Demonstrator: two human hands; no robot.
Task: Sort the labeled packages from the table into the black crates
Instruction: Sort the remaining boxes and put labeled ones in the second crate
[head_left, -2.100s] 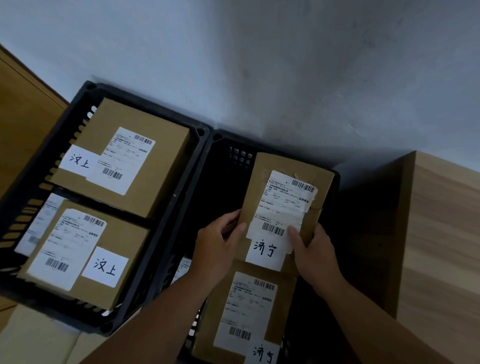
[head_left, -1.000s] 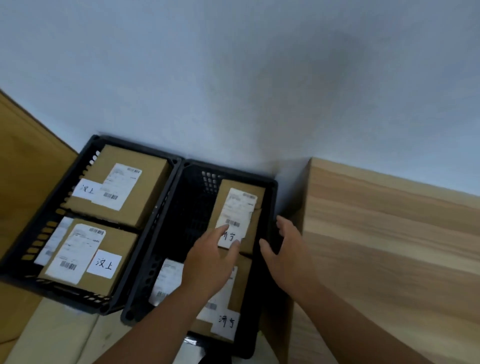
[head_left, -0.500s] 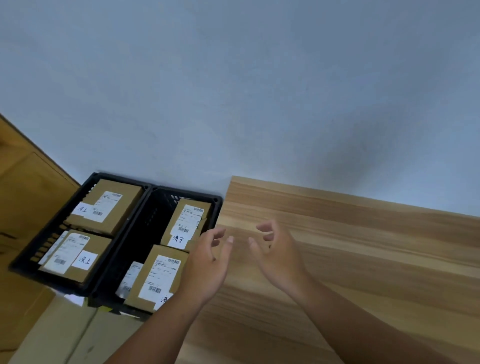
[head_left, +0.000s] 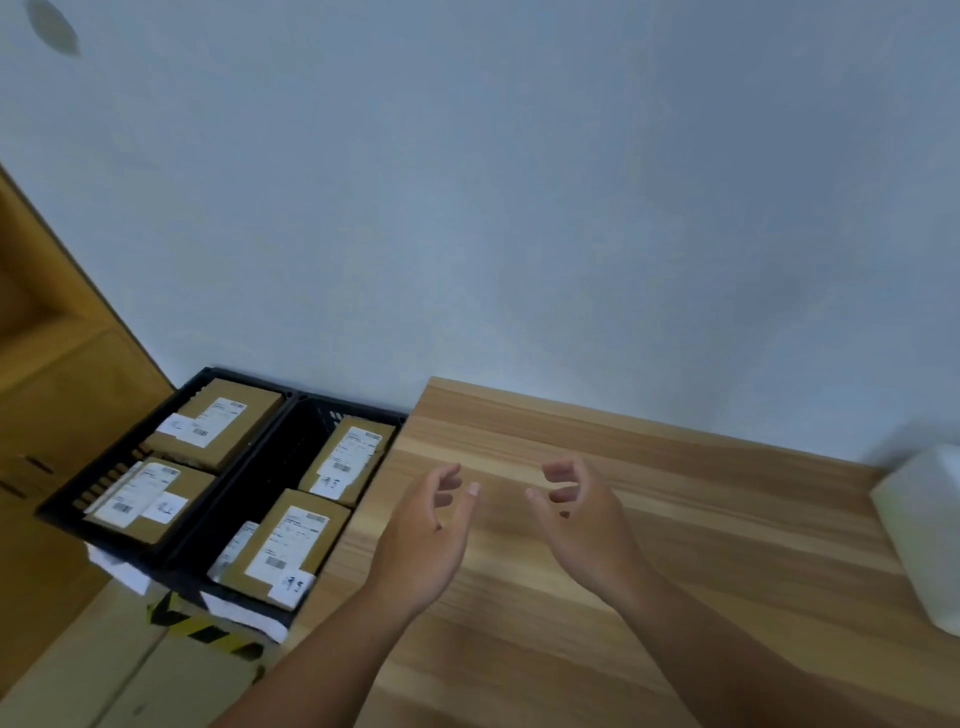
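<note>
Packages (head_left: 293, 545) in sight all lie in the black crates (head_left: 236, 465), down-left of my left hand (head_left: 423, 540), long axes pointing away from me; both hands hover empty, fingers loosely curled, over the table (head_left: 675, 571), right hand (head_left: 582, 519) nearer a white object (head_left: 930, 530) at the right edge.

Just beside the left edge of the wooden table (head_left: 675, 525) stands a black crate (head_left: 321, 414) holding a rear package (head_left: 349, 457) and a front package (head_left: 291, 545), brown cardboard lying flat with white labels up, and left of it a second crate (head_left: 65, 505) holds a rear box (head_left: 221, 422) and a front box (head_left: 150, 500) alike.
</note>
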